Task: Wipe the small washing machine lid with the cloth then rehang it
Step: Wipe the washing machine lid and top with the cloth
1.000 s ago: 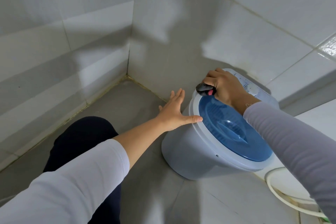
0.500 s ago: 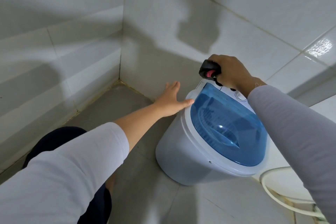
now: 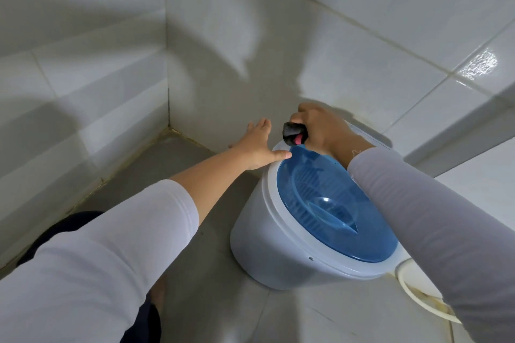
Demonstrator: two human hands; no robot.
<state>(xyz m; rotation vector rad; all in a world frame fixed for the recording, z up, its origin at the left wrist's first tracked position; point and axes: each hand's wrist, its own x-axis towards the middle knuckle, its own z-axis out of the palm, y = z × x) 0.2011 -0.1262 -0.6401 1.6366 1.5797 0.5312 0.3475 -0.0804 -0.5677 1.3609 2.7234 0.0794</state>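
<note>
A small white washing machine (image 3: 273,242) stands on the tiled floor near the corner, topped by a translucent blue lid (image 3: 334,203). My right hand (image 3: 323,128) grips a bunched dark cloth (image 3: 294,133) with a bit of pink showing, pressed at the far rim of the lid. My left hand (image 3: 256,147) rests flat against the machine's far left rim, fingers spread, thumb touching the lid's edge.
White tiled walls meet in a corner (image 3: 168,125) just behind the machine. A white hose (image 3: 418,298) curls on the floor at the right. My dark-clothed knee (image 3: 69,225) is at the lower left. A tiled ledge (image 3: 473,131) juts out at the right.
My right hand with the cloth came back down from above the control panel onto the lid's far rim. My left hand stayed on the rim. The view shifted slightly.
</note>
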